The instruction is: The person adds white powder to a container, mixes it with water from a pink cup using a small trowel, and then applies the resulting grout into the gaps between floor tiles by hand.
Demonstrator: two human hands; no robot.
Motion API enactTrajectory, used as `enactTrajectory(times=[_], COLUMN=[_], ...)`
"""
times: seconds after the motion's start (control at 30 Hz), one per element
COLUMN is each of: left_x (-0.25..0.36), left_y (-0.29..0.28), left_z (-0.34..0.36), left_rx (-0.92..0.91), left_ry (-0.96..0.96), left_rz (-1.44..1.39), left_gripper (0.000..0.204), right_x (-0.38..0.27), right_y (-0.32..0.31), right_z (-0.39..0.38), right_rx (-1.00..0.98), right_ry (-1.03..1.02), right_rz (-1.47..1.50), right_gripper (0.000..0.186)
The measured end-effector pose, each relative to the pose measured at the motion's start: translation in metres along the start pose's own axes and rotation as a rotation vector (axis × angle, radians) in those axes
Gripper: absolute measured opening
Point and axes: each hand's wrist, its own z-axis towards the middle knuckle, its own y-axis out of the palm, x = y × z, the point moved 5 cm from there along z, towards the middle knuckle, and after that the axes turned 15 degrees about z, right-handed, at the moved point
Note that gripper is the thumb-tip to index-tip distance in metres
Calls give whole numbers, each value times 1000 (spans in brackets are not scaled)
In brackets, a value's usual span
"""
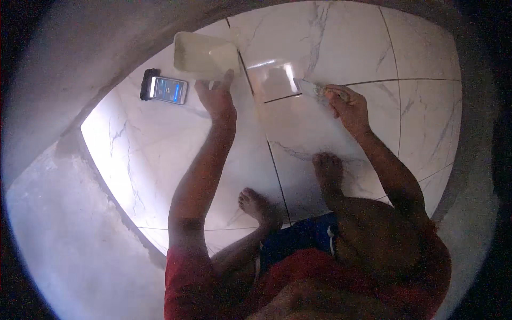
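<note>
A pale, rounded rectangular plastic tub (207,53) sits on the tiled floor ahead, left of centre. At its near edge is my left hand (216,101), fingers apart, with one fingertip overlapping the tub's near right part. Whether that hand touches the tub I cannot tell. My right hand (349,109) is closed around the handle of a flat-bladed tool (309,87) that looks like a putty knife. The blade points left, low over the tiles, beside a shiny patch (274,80) between the two hands. Fingers hide most of the handle.
A lit phone (169,90) with a black piece (149,84) at its end lies left of the tub. Marble-patterned white tiles (346,42) with dark joints cover the floor. Grey walls (58,213) curve around. My bare feet (258,205) stand close in.
</note>
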Motion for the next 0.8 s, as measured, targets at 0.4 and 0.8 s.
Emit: enactTrajectory(times=[0.4,0.8], left_x=[-15,-24], left_y=[-19,-31], left_z=[-26,-54], left_rx=[-55,-23], left_ry=[-23,-83], left_rz=[-4,58], left_gripper=[70,73], right_x=[1,2], right_y=[6,8], right_z=[-10,-19], right_rx=[21,-2], right_ry=[34,-18], right_rz=[-25,-16], right_gripper=[36,36])
